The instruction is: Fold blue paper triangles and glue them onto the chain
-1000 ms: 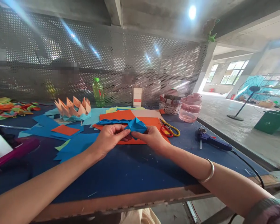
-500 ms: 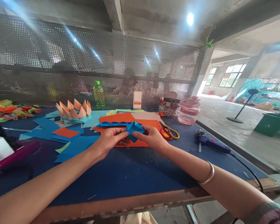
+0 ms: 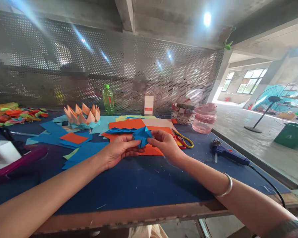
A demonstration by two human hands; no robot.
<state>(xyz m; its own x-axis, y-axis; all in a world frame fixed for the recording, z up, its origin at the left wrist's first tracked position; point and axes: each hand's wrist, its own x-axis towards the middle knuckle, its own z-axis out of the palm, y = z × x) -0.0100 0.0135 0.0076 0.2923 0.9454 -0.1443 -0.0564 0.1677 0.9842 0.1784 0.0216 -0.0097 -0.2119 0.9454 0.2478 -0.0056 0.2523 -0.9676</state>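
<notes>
My left hand [image 3: 119, 151] and right hand [image 3: 165, 145] are both closed on a folded piece of blue paper [image 3: 142, 136], gripping it from either side between fingers and thumbs. The piece sits in the gap between my hands, raised just above an orange paper sheet [image 3: 151, 150]. Beyond my fingertips, a pleated blue paper strip [image 3: 120, 130] lies across the orange paper.

Just past my right hand are scissors with red and yellow handles [image 3: 182, 140], and further right lies a blue hot glue gun [image 3: 228, 157] with its black cord [image 3: 268, 183] trailing off the table [image 3: 129, 188]. A metal bangle [image 3: 225, 186] circles my right wrist.

Past my left hand, loose blue paper sheets [image 3: 84, 152] spread across the table. Ahead of that hand sits a folded orange-and-cream paper lotus [image 3: 81, 115] on a pale blue base. Straight ahead of my hands, a green plastic bottle [image 3: 108, 99] stands near a pink-lidded jar [image 3: 204, 119] and a patterned round container [image 3: 183, 114], which are further right. Behind them all runs a perforated metal screen [image 3: 114, 56].
</notes>
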